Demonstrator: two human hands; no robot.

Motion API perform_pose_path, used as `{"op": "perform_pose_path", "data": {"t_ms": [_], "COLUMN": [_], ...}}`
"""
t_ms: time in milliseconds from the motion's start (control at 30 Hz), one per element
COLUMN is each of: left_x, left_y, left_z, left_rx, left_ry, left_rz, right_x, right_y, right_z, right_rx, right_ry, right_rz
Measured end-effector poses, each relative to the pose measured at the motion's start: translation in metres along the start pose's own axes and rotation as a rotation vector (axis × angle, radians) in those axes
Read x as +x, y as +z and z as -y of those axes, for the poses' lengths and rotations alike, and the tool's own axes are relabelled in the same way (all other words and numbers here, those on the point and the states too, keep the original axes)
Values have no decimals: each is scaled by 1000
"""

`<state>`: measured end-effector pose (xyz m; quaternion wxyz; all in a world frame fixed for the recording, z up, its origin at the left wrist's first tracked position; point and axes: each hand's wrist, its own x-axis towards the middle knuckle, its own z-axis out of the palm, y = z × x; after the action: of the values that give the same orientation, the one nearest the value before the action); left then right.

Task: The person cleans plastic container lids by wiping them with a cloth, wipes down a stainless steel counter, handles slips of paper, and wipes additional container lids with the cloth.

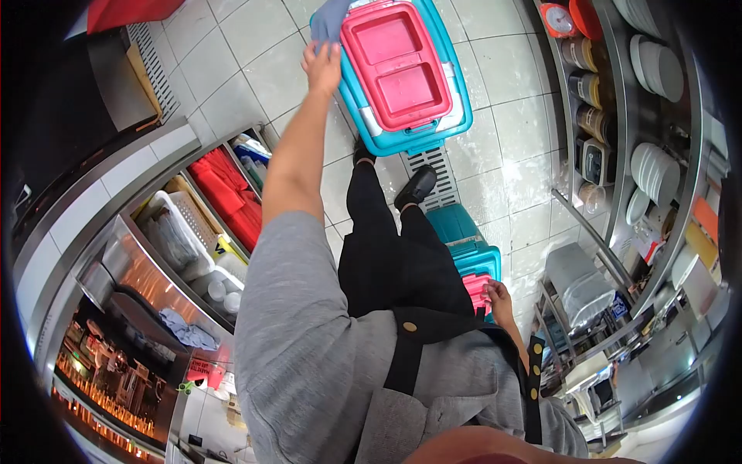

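My left hand [322, 68] is stretched forward, its fingers on a grey-blue cloth [331, 22] at the left edge of a large teal bin [461, 108]. A pink lid [438, 99] with two recessed panels lies on that bin. My right hand [498, 300] is low beside my right leg, its bent fingers at the edge of a pink lid [477, 288] on a smaller teal bin [487, 261]. My body partly hides this second bin.
At the left, a low counter [158, 147] has shelves with red cloths [224, 189] and a white basket [182, 228]. Shelves at the right hold white plates [655, 172], jars and a red scale [558, 19]. A floor drain [439, 176] runs near my shoe [417, 187].
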<state>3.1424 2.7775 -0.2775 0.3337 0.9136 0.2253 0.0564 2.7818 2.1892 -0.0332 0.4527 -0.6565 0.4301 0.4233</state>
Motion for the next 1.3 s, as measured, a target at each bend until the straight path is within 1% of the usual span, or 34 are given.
{"op": "perform_pose_path", "data": {"t_ms": [33, 67, 133, 233, 267, 300, 333, 367, 400, 433, 500, 567, 600, 633, 667, 700, 733, 767, 800, 833, 867, 900, 933, 967, 1000, 1067, 1133, 1167, 1200, 1233, 1267, 1300], "left_x": [-31, -64, -136, -237, -261, -284, -303, -327, -341, -342, -335, -280, -244, -206, -172, -135, -102, -67, -35, -8, 11, 23, 29, 23, 10, -26, -72, -103, -135, -170, -208, -241], "left_y": [1, 4, 9, 12, 5, 8, 4, 14, 22, 26, 21, -8, -38, -62, -65, -92, -83, -79, -74, -57, -48, -40, -32, -27, -24, -20, -15, -7, -8, 3, 13, 11], "left_z": [-5, -8, -25, -65, -82, -84, -101, -101, -100, -98, -81, -61, -68, -63, -38, -67, -54, -46, -47, -36, -38, -42, -46, -49, -53, -66, -76, -81, -105, -110, -117, -135], "left_rx": [-24, -72, -127, -131, -162, -173, -267, -321, -246, -252, -629, -733, -899, -713, -596, -631, -703, -782, -689, -670, -758, -758, -633, -505, -504, -413, -340, -350, -264, -254, -297, -272], "left_ry": [-39, -36, -124, -157, -172, -1, -149, -186, -249, -239, -842, -1008, -906, -790, -615, -516, -431, -420, -463, -500, -473, -486, -559, -634, -646, -583, -625, -652, -734, -707, -681, -715], "left_rz": [-13, -16, 59, 129, 207, 318, 664, 760, 715, 716, 258, -16, -141, -160, -212, -215, -264, -137, -70, -39, 23, 26, -8, -43, -49, -149, -109, -104, -133, -109, -73, 24], "right_x": [-1, -3, -6, -11, -16, -21, -22, -23, -24, -29, -37, -42, -44, -44, -43, -41, -36, -34, -32, -29, -30, -28, -27, -32, -33, -40, -42, -39, -38, -36, -36, -36], "right_y": [2, 3, 4, 0, -4, -7, -11, -16, -22, -27, -36, -40, -41, -41, -41, -42, -43, -41, -40, -40, -39, -37, -37, -38, -38, -35, -33, -35, -36, -35, -33, -32], "right_z": [3, 6, 11, 19, 25, 30, 32, 32, 32, 33, 36, 35, 32, 28, 23, 14, 2, -4, -8, -11, -11, -11, -11, -12, -10, 2, 9, 7, 7, 10, 15, 19], "right_rx": [-3, -7, -16, -58, -77, -93, -93, -105, -116, -112, -45, -71, -61, -50, -43, -38, -46, -40, -36, -35, -73, -80, -52, -30, -53, -74, -90, -70, -46, -46, -46, -47], "right_ry": [-5, -3, -8, -14, -13, -13, -22, -30, -39, -45, -70, -67, -47, -50, -39, -21, -13, 0, 19, 36, 44, 55, 50, 47, 62, 68, 67, 43, 17, 10, 17, 24], "right_rz": [5, 30, 65, 30, 25, 19, 16, -2, -25, -34, -45, -69, -80, -80, -76, -73, -65, -68, -49, -30, -21, -24, -41, -55, -65, -49, -33, -37, -43, -40, -43, -46]}}
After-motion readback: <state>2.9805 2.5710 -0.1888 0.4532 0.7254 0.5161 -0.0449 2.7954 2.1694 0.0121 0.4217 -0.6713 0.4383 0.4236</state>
